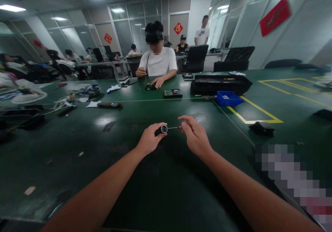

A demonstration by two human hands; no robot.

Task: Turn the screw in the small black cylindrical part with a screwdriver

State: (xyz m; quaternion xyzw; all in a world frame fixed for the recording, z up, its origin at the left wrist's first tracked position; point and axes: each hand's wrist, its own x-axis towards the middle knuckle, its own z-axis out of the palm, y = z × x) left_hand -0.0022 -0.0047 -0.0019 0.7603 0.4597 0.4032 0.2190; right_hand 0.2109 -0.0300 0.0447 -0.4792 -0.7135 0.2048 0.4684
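My left hand point(150, 138) grips a small black cylindrical part point(157, 131) whose round, silvery end point(164, 129) faces me and to the right. My right hand point(195, 135) pinches the red handle of a thin screwdriver point(174, 128) between thumb and fingers. Its slim metal shaft points left, and the tip meets the edge of the round end; whether it sits in a screw is too small to tell. Both hands are held above the green table point(145, 194), near its middle.
Across the table a person in white point(159, 61) handles a small device; a hard drive point(173, 93) lies nearby. To the right are a blue bin point(229, 98), a long black tray point(220, 84) and a black block point(262, 128). A dark pen-like tool point(110, 105) and cables lie left.
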